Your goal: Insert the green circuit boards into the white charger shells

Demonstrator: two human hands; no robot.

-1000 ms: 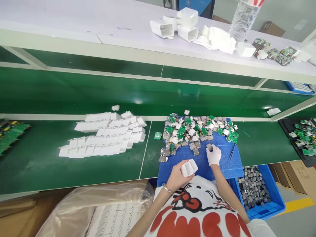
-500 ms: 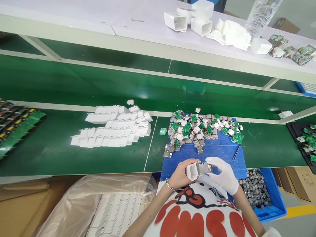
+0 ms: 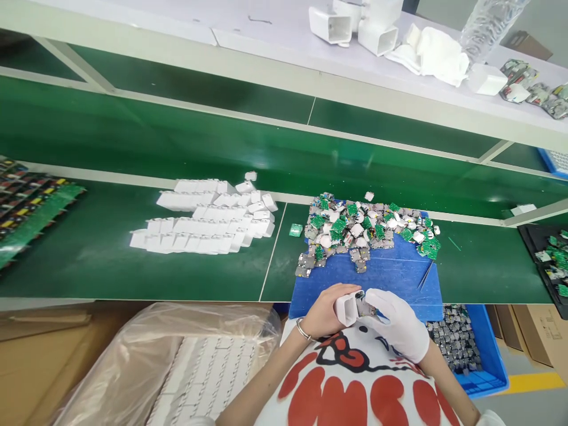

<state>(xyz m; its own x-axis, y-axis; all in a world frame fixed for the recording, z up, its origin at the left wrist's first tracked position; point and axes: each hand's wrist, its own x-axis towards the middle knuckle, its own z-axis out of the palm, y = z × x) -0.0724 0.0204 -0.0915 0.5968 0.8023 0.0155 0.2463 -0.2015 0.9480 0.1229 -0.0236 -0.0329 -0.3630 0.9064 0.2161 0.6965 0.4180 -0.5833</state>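
Low in the frame's centre, your bare left hand (image 3: 323, 309) gripped the white charger housing (image 3: 347, 309), mouth facing right, while your gloved right hand (image 3: 396, 322) pinched the circuit module (image 3: 364, 305) at that opening.

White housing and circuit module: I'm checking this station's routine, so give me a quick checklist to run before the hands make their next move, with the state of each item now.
1. Left hand grips the white housing: ok.
2. Gloved right hand holds the circuit module at the housing's open end: ok.
3. Module lined up square with the opening: cannot tell, fingers cover the joint.
4. How deep the module sits inside: cannot tell.
5. Blue board bare just ahead of the hands: ok.
6. More modules in the pile on the board's far side: ok.
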